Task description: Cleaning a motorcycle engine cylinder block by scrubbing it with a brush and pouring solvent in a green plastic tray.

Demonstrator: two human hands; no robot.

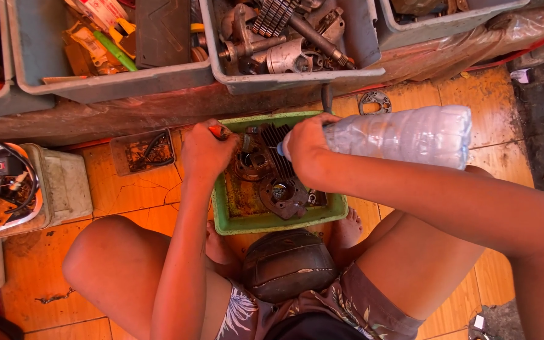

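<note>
1. Hands worked over the green tray [234,220]: the left hand [206,151] was clenched around a small red-handled tool [218,130] at the tray's far left corner, its working end hidden.
2. The right hand [306,148] grasped a clear plastic bottle [404,135] by the neck, the bottle lying nearly level and reaching out past the tray's right edge, its blue-capped mouth pointed down into the tray.
3. Inside the tray lay a dark finned engine cylinder [276,151] and round greasy metal parts [283,195], directly under both hands.
4. Just in front of the tray, between the person's bare knees, sat a dark rounded object [288,264]; what it was could not be told.
5. Beyond the tray stood grey bins [297,79] holding metal engine parts and mixed items.
6. Left of the tray, a small clear box [141,151] rested on the orange tiled floor [127,189], and further left a white container [64,182].
</note>
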